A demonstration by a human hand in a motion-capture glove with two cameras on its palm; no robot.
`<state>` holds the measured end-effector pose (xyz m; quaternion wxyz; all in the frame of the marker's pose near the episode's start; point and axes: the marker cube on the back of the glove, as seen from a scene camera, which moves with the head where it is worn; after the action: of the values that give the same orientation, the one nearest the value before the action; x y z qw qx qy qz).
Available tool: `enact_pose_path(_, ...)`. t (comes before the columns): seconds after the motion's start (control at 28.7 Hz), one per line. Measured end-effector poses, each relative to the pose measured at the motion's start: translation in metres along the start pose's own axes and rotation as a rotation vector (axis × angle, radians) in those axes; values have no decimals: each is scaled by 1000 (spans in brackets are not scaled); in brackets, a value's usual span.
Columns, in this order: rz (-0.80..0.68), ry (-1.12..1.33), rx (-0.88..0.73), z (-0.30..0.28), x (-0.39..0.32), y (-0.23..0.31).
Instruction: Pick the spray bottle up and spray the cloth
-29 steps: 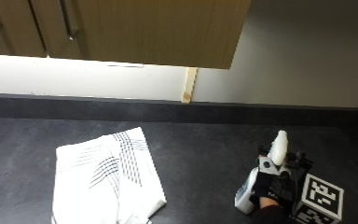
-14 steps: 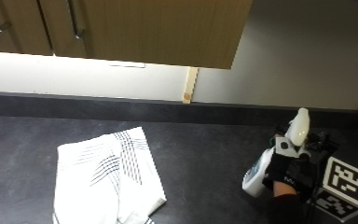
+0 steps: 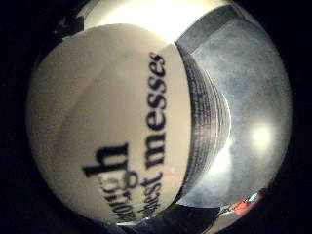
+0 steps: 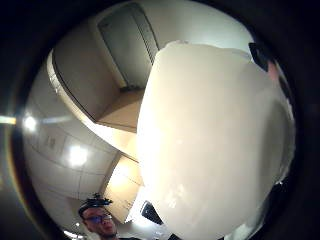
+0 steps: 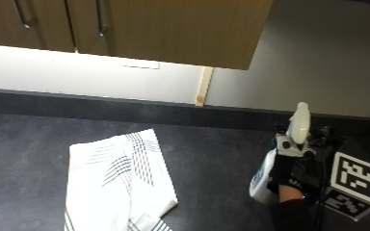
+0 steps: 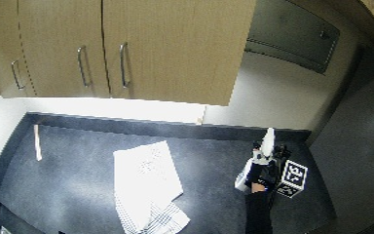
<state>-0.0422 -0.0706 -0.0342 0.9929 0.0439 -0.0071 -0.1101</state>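
Outside view, bottle: the white spray bottle [image 5: 286,156] stands upright at the right end of the dark desk [image 5: 210,163], its nozzle pointing up; whether its base touches the desk cannot be told.
Outside view, hands: the gloved right hand [image 5: 293,174] is wrapped round the bottle's body from the right, fingers curled about it below the trigger head.
Outside view, cloth: a white cloth [image 5: 117,180] with dark stripes lies flat on the desk, well apart from the bottle, to its left.
Outside view, surroundings: wooden cabinets [image 5: 127,26] hang above a pale wall strip.
Wide outside view, layout: the same spray bottle [image 6: 257,163] is upright in the right hand [image 6: 258,176] near the desk's right end; the cloth [image 6: 145,185] lies at mid-desk with one folded corner toward the front edge; a pale stick [image 6: 38,141] lies on the left part of the desk.
Little finger side palm view: the bottle's white label [image 3: 107,126] with black print fills most of the picture, close to the palm; dark desk surface [image 3: 253,87] shows beside it.
Thumb side palm view: the bottle's pale body [image 4: 215,145] fills much of the picture; cabinets and ceiling show beyond it.
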Motion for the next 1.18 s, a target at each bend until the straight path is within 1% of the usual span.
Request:
enact_pose_path(0.42,48,-130,-294,87,-27,59)
enact_pose_path(0.63,32,-122,-449,129,-31,85)
enact_pose_path(0.77,4,-109,-506,143,-21,86)
enact_pose_path(0.97,23,-67,-545,149,-18,86)
enact_pose_path(1.08,84,33,-595,156,-8,77)
enact_pose_path(1.18,244,219,-681,166,9,72)
